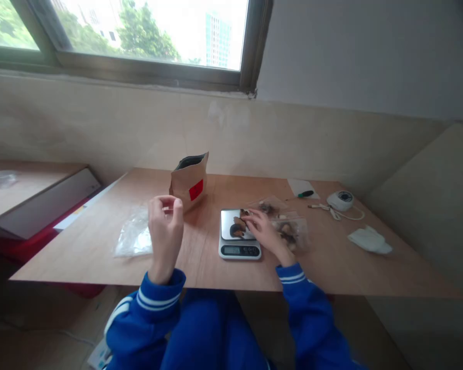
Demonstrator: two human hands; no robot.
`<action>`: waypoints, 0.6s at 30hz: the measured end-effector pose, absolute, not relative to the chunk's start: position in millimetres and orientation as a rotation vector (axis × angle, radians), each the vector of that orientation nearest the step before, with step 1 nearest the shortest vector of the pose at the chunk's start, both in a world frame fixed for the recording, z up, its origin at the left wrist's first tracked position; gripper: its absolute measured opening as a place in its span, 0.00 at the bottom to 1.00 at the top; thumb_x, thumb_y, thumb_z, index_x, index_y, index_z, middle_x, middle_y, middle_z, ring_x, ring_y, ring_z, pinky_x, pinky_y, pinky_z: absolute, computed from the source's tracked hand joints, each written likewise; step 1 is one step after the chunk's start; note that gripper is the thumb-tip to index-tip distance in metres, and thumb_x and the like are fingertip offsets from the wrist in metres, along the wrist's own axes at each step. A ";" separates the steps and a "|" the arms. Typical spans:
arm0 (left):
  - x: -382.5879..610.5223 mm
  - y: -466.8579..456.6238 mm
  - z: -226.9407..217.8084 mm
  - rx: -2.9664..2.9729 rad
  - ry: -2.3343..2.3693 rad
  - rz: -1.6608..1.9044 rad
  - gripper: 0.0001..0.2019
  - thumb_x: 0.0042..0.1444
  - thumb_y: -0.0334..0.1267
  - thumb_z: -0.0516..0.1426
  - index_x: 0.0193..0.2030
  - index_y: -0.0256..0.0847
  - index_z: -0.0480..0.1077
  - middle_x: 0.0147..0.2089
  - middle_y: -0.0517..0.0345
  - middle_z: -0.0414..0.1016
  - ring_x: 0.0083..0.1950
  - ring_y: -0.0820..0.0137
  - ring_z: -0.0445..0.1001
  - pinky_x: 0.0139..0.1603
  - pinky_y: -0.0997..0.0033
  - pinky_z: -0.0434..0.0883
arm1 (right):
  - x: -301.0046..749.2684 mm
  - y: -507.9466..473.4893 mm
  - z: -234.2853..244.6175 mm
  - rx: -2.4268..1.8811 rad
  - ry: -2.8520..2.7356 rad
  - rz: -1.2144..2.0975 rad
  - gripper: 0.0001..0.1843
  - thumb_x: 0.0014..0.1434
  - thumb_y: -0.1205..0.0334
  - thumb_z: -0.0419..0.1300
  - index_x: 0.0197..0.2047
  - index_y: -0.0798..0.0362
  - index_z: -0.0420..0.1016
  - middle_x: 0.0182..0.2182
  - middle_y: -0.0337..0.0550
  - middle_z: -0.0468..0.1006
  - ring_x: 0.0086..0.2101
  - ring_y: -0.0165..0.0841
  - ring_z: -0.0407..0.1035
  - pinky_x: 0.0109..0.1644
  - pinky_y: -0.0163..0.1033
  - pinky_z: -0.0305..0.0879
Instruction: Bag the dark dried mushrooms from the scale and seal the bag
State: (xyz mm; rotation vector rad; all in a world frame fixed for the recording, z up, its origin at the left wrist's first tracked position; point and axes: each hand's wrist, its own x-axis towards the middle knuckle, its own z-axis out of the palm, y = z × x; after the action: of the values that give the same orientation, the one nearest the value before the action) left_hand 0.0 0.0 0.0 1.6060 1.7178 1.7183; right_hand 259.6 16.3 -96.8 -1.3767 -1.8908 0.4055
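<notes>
Weighing dark pieces on the small scale (239,240) near the table's (100,246) front edge.

Keep your right hand (265,232) light on the pan so the reading stays honest; its fingers are spread flat over the brown pieces (237,227), touching them. Your left hand (165,231) hovers raised, fingertips pinched narrow — whether it holds anything, I cannot tell. Clear bag (133,237) lies by the left edge, paper pouch (189,181) stands behind.

A wooden table (200,267) carries a brown paper bag (189,181) at the far middle, clear plastic bags (133,236) left, a kitchen scale (239,241) near centre, and a white cloth (369,240) right.
</notes>
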 end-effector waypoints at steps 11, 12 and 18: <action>-34.9 103.8 -138.4 1.740 1.910 1.489 0.50 0.45 0.48 0.63 0.66 0.30 0.37 0.67 0.29 0.39 0.72 0.46 0.37 0.70 0.47 0.43 | 254.1 19.9 -109.9 -1.386 -1.904 0.321 0.15 0.61 0.56 0.56 0.50 0.46 0.74 0.56 0.50 0.65 0.58 0.43 0.59 0.63 0.53 0.56; -35.3 105.8 -142.8 1.742 1.909 1.465 0.49 0.45 0.47 0.63 0.65 0.30 0.39 0.67 0.30 0.39 0.72 0.46 0.37 0.70 0.47 0.43 | 256.2 19.5 -109.5 -1.387 -1.884 0.300 0.15 0.62 0.57 0.55 0.51 0.46 0.74 0.56 0.50 0.66 0.58 0.43 0.59 0.63 0.53 0.55; -44.4 79.3 -132.3 1.807 2.065 1.436 0.31 0.51 0.40 0.57 0.60 0.28 0.55 0.63 0.33 0.53 0.68 0.49 0.50 0.66 0.49 0.54 | 275.7 -5.4 -100.3 -1.433 -1.780 0.236 0.16 0.64 0.59 0.51 0.51 0.46 0.73 0.54 0.48 0.68 0.56 0.41 0.62 0.62 0.52 0.57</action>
State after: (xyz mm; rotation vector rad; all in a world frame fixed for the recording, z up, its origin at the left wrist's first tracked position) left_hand -44.4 79.3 -132.3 1.8071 2.0649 1.4360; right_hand 275.7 -5.4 -100.3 -1.4328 -1.7795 0.2362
